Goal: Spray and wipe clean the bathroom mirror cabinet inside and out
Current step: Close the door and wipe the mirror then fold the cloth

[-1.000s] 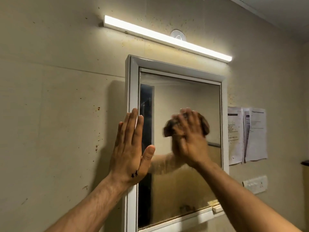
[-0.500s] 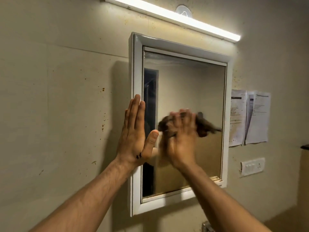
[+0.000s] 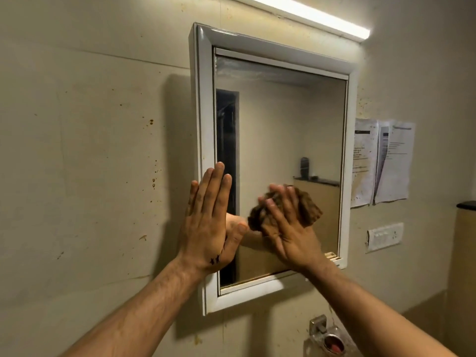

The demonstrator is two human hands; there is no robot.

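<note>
Cloth (image 3: 307,206) working low on the cabinet (image 3: 204,112) glass: right hand (image 3: 291,228) presses it flat, fingers spread, not curled round it. Left hand (image 3: 208,217) lies flat, fingers straight, on the cabinet's left frame. Door (image 3: 283,119) shut; haze (image 3: 257,70) near the cabinet's top suggests wiping remains; inside hidden, can't judge.

Bare hands (image 3: 208,222), hairy forearms (image 3: 144,305) — star tattoos (image 3: 214,259)

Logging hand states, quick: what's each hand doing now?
Left hand: open, flat against the frame.
Right hand: open, pressing the cloth on the mirror.
</note>
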